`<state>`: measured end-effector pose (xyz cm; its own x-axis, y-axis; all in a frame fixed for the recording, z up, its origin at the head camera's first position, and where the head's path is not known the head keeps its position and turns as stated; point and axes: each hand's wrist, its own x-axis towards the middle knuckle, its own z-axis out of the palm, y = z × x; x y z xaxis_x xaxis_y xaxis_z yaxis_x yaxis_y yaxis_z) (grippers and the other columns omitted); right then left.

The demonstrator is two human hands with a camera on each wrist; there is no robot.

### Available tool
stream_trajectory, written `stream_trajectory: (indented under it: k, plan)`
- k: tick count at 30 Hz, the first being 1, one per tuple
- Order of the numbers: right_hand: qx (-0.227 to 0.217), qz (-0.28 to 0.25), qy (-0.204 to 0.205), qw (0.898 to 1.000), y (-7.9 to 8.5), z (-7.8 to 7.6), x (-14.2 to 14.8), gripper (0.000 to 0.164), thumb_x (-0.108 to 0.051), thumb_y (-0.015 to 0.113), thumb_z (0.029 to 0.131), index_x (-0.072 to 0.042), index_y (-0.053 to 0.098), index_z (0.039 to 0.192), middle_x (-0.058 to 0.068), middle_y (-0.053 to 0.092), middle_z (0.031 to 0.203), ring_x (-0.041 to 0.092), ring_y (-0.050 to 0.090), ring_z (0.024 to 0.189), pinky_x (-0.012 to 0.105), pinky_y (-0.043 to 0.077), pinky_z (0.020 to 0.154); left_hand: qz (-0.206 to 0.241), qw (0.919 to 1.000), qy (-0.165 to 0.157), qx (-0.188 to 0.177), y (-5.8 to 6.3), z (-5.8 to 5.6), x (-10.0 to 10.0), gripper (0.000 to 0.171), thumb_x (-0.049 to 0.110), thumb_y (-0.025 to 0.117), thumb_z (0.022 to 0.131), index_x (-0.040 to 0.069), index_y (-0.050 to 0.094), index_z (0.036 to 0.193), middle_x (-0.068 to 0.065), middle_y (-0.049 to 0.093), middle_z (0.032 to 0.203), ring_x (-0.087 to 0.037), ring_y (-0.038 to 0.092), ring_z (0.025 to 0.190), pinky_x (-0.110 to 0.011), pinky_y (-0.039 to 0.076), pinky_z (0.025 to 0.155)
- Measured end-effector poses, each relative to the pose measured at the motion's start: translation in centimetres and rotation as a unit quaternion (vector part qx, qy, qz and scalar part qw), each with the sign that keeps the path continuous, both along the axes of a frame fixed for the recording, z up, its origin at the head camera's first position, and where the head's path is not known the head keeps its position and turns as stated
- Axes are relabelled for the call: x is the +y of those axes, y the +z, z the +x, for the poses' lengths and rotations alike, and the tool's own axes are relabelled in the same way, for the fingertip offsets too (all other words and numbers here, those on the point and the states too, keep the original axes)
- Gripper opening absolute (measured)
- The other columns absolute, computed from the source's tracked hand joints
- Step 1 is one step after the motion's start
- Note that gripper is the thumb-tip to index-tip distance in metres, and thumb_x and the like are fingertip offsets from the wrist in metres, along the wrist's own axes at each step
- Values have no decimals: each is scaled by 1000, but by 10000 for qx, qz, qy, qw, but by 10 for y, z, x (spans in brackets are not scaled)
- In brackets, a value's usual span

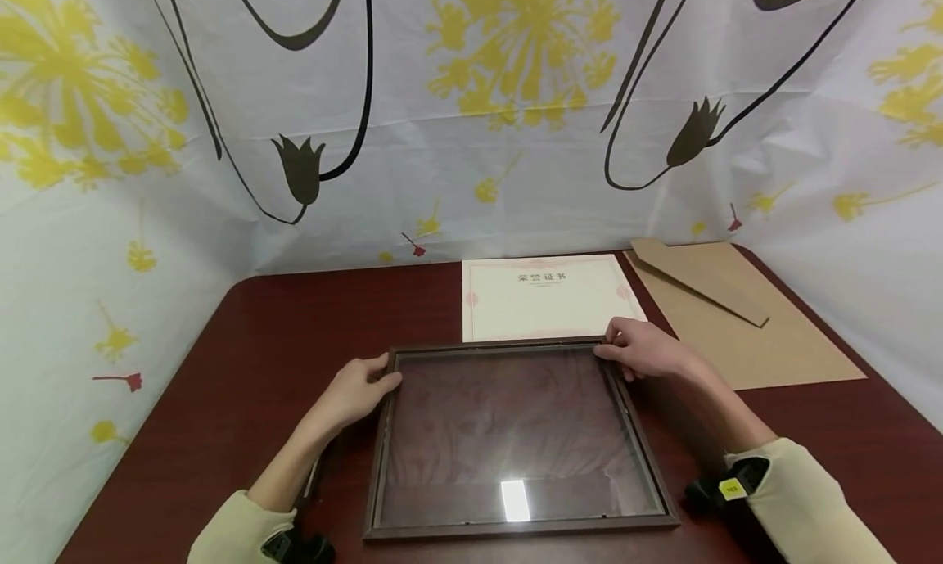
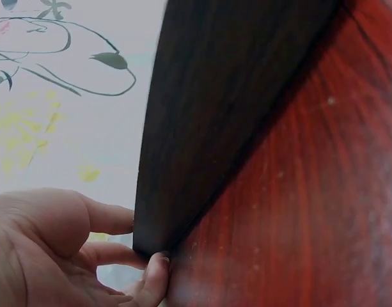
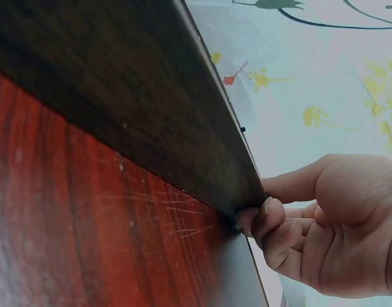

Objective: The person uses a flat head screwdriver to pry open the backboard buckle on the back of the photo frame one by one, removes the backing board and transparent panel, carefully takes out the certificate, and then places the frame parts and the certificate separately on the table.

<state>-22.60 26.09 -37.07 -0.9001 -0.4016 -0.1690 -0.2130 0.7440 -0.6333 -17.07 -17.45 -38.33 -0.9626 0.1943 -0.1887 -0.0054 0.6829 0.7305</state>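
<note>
A dark brown picture frame [image 1: 516, 533] with a clear glass pane [image 1: 508, 441] lies flat on the reddish-brown table, glare showing near its front edge. At its far left corner, my left hand [image 1: 359, 392] grips the rim, thumb over the top and fingers at the outer side. My right hand [image 1: 648, 349] pinches the far right corner in the same manner. From the left wrist, the frame's tall side wall [image 2: 208, 121] runs to the corner between thumb and fingers. In the right wrist view, fingertips curl under the lower edge of the frame's side [image 3: 151, 102].
Behind the frame lies a cream certificate sheet [image 1: 545, 306] with a pink border. A brown paper envelope [image 1: 773, 343], its flap raised, lies at the table's right back. Beside my left forearm a thin strip [image 1: 313, 476] shows. A patterned white curtain [image 1: 442, 171] surrounds the table.
</note>
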Motion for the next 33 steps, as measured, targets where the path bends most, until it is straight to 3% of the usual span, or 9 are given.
stream_trajectory:
  k: [1,6,11,13,15,20,23,27,33]
  plan:
    - [14,-10,-12,10000,-1,0,1,23,-22,63,101,-3,50,97,5,56,57,20,54,48,32,44,52,44,10000,14,-23,1,0,0,58,23,54,106,-5,33,153,-23,33,157,-46,31,142,-59,38,107]
    - [12,-108,-52,9999,-4,-1,2,24,-22,63,101,-3,50,97,4,57,58,20,54,48,32,44,51,401,9991,95,65,5,2,1,63,21,56,105,6,26,159,-23,28,160,-47,29,143,-61,37,107]
    - [-100,-283,-4,9995,-6,-2,0,23,-22,63,102,-3,50,98,5,57,59,21,55,50,31,44,51,1053,9933,333,-330,4,1,1,76,19,57,104,-7,10,158,-21,65,120,-41,51,130,-57,36,109]
    - [-123,-287,10,9995,-6,-1,0,23,-22,62,102,-2,50,99,5,57,59,22,55,51,31,43,51,1415,9871,503,-549,4,-1,1,76,19,57,105,-13,10,155,-13,70,96,-36,63,115,-56,32,112]
    - [-151,-300,4,9994,-6,-1,0,23,-23,61,102,-2,50,100,5,57,60,22,56,51,31,43,52,1778,9798,618,-673,4,-3,0,74,19,56,105,-15,12,154,-12,71,94,-29,67,109,-57,26,115]
    - [-246,-429,11,9988,-7,-1,0,24,-23,61,103,-2,49,100,6,58,62,24,57,53,32,45,53,2649,9555,806,-1021,5,-6,0,74,16,55,105,-13,9,155,-24,57,125,-13,70,82,-50,35,112]
    - [-293,-479,28,9984,-8,-2,0,25,-23,60,103,-2,48,100,6,57,62,24,57,53,32,45,53,3048,9401,952,-1195,5,-8,1,69,15,52,106,-12,11,154,-25,48,132,-10,68,81,-39,47,100]
    - [-321,-486,34,9983,-9,-2,0,25,-24,60,103,-2,47,100,7,57,62,24,57,54,32,45,53,3481,9213,1166,-1279,4,-10,2,52,16,43,110,-13,24,148,-15,53,115,-10,67,78,-26,56,76]
    - [-345,-510,24,9981,-9,-2,-1,26,-24,59,104,-2,46,101,7,58,64,24,57,54,32,46,53,3637,9128,1353,-1274,2,-12,2,44,18,36,111,-13,33,142,-8,56,102,-10,64,75,-23,54,66]
